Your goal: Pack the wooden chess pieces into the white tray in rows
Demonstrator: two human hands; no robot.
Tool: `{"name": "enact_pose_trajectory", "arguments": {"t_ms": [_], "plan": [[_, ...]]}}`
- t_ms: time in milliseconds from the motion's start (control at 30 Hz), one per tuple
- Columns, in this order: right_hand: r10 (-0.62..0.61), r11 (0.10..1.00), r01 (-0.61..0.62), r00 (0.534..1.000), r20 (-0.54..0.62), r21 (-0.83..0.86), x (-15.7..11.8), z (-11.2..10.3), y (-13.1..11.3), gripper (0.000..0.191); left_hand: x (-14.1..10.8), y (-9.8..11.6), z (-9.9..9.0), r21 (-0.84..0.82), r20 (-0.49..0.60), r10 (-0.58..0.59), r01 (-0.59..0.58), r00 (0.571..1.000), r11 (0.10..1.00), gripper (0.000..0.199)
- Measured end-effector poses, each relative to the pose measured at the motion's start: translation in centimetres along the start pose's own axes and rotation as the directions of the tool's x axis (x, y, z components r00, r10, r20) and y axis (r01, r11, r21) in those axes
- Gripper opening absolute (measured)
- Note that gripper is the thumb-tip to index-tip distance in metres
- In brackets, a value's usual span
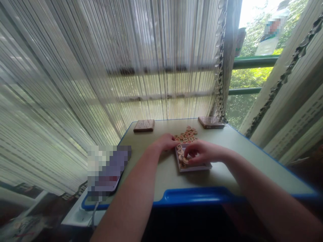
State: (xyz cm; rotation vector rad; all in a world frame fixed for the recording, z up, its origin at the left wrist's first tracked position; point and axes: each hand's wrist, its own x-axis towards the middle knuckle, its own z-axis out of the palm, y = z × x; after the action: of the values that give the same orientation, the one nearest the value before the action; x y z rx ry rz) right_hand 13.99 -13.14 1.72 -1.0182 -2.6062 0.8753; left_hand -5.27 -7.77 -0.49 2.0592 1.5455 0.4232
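Beige disc (186,161) against the right fingers (187,152)

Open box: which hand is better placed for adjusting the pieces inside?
Probably the right hand: it is over the open box, at the pieces inside. The left hand is by the far-left corner, outside.

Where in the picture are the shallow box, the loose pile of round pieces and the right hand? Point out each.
Shallow box (194,169): head view, on its near wall.
Loose pile of round pieces (187,135): head view, near its middle.
Right hand (202,152): head view, mid-hand.
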Motion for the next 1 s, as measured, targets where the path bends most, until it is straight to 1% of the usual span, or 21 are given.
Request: {"name": "enact_pose_trajectory", "arguments": {"t_ms": [167,333,467,600,733,867,1000], "plan": [[-0.006,0.998,0.006,1.000,-0.003,-0.067,0.1,0.8,-0.5,0.024,0.1,0.0,0.1,-0.002,0.010,-0.017,0.017,1.000,1.000,0.026],[-0.093,0.987,0.086,0.994,-0.049,-0.134,0.1,1.4,-0.9,0.021,0.0,0.0,0.1,0.007,0.020,-0.006,0.006,1.000,1.000,0.026],[-0.138,0.980,0.131,0.990,-0.039,-0.152,0.1,1.4,-0.8,0.020,-0.1,-0.1,0.1,0.019,0.029,-0.015,0.015,0.999,1.000,0.027],[-0.126,0.982,0.120,0.992,-0.031,-0.147,0.0,1.3,-0.7,0.021,-0.1,-0.1,0.0,0.004,0.045,-0.015,0.015,0.999,1.000,0.027],[-0.100,0.986,0.100,0.995,0.000,-0.137,0.0,1.2,-0.7,0.019,-0.2,0.1,-0.1,0.006,0.035,0.002,-0.002,0.999,1.000,0.023],[-0.106,0.988,0.107,0.994,0.013,-0.115,-0.1,1.1,-0.7,0.019,-0.3,0.1,-0.1,-0.002,0.037,-0.024,0.024,0.999,1.000,0.023],[-0.118,0.988,0.119,0.993,0.020,-0.102,-0.2,1.0,-0.6,0.020,-0.2,-0.1,0.0,-0.009,0.039,-0.009,0.010,0.999,1.000,0.023]]}}
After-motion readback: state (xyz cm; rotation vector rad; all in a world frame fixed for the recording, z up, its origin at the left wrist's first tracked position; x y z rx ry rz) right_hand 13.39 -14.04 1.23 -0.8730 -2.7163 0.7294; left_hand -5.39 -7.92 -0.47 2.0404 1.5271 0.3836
